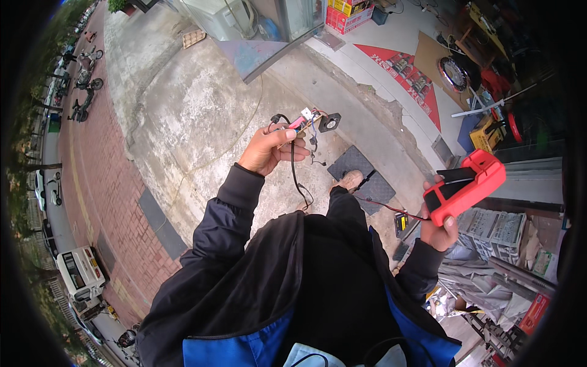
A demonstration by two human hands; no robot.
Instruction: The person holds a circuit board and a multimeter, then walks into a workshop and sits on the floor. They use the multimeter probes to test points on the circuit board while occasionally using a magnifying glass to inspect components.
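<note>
White characters are borne by the red triangular sheet (403,74) at the far right. Lettering is also carried by the red carton (347,21) farther left and by the wrapped bundles (489,231) nearer, at right.

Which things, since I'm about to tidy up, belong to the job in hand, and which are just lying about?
Apparently the job:
wired parts, held by the left fingers
small black fan, beside them
red housing, held by the right fingers

Apparently lying about:
dark floor mat
tan tray
stacked bundles

Room between fan (330,122), red casing (483,177); wire (385,203) apparently crosses body-side.
</note>
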